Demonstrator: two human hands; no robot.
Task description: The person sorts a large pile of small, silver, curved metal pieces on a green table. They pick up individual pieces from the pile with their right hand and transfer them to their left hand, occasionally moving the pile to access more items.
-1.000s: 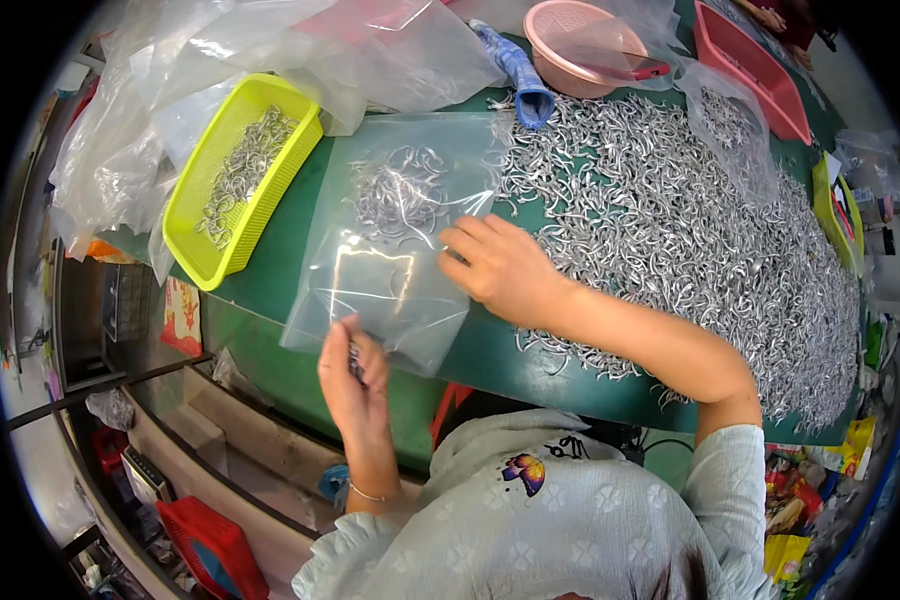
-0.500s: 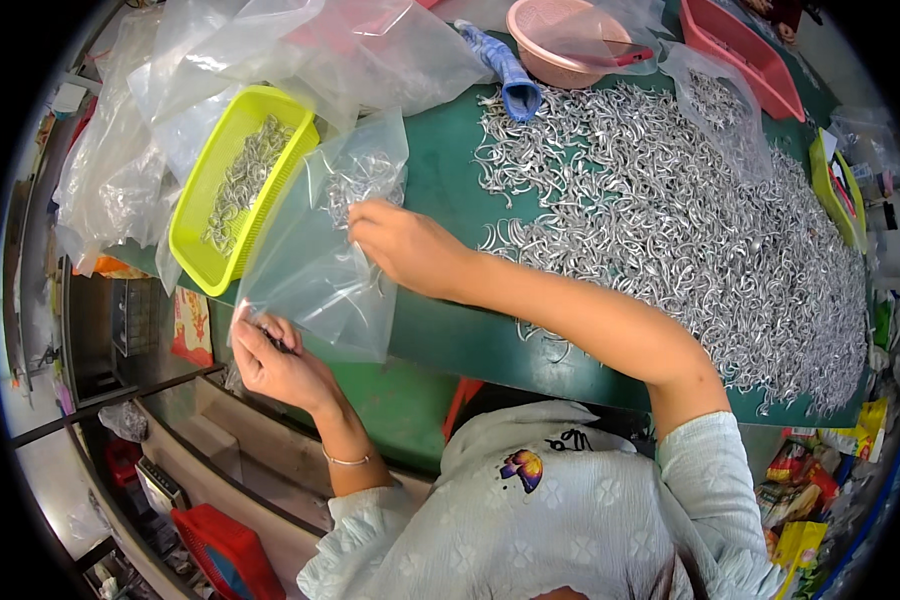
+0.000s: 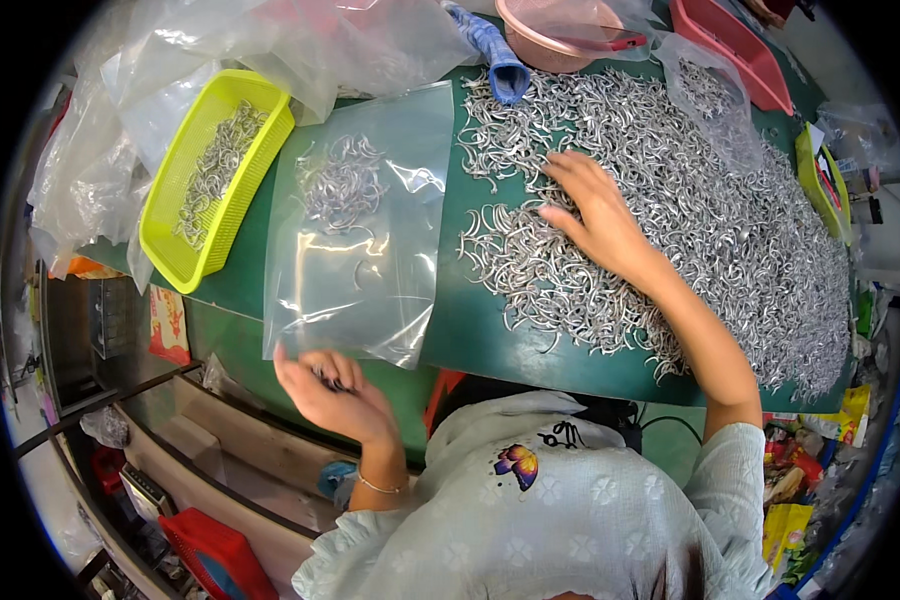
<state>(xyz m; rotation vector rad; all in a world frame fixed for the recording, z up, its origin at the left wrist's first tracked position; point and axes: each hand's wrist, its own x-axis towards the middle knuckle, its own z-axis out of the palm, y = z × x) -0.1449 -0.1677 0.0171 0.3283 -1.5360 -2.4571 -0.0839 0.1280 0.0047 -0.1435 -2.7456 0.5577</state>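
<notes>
Since half a second ago the right hand [image 3: 600, 215] has left the plastic bag [image 3: 365, 225] and moved right onto the big heap of metal hooks [image 3: 690, 210], fingers spread flat over it, gripping nothing that shows. The left hand [image 3: 335, 392] sits at the bag's near edge, fingers curled around a few small hooks — whether it pinches the bag itself I cannot tell. The bag lies flat on the green table [image 3: 490, 335], its long axis running near to far, a small cluster of hooks at the far end. Left of it sits a yellow basket [image 3: 215, 180] with more hooks.
</notes>
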